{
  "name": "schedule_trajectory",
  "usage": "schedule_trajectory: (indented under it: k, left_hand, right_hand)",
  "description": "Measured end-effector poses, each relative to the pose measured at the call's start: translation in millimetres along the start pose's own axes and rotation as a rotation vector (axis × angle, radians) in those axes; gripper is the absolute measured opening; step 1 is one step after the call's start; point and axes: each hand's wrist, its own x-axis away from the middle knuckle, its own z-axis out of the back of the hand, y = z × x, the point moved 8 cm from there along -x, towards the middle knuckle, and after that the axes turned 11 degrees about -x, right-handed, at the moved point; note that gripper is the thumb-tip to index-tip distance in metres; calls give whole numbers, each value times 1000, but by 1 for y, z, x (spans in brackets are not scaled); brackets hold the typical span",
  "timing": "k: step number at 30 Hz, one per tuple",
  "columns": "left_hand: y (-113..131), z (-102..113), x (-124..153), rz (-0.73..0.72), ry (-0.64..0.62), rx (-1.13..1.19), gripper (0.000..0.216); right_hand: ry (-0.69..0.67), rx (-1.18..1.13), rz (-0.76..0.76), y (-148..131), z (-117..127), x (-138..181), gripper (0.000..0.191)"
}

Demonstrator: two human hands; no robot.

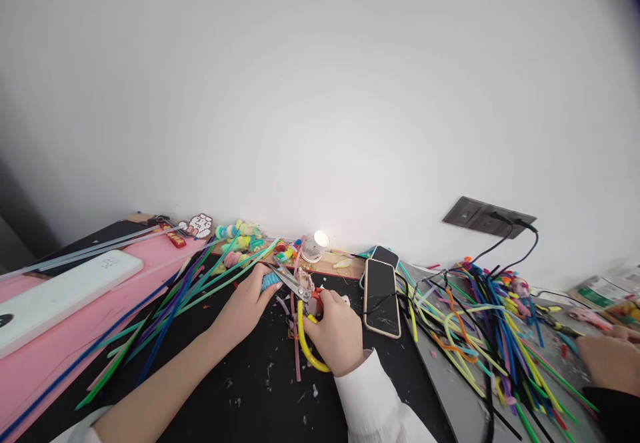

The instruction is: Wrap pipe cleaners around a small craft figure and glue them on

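My left hand [254,294] pinches a light-blue fuzzy coil [270,281] that looks like wound pipe cleaner. Scissors [296,285] with a yellow handle loop and some red on the other handle are in my right hand [336,328]. Their metal blades point up and left and lie close beside the blue coil; whether they touch it I cannot tell. A pink pipe cleaner [297,356] runs under the scissors on the black tabletop [240,376]. Just behind my hands stands a white paper cup [314,248].
Colourful pipe cleaners lie at left [170,316] and in a large heap at right [500,336]. Two phones [383,296] sit right of my hands. A white device [75,296] rests on pink material. Cables hang from a wall socket [487,216]. Another person's hand [607,363] is at far right.
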Motion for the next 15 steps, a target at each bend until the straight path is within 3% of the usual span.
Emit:
schedule_trajectory:
  k: [8,15]
  left_hand:
    - [6,5,0,-25,38,40,17]
    - [9,8,2,-51,61,56,16]
  right_hand:
    - [81,-8,62,-3,0,2,22]
    - [50,-30,79,-5,-3,4,26]
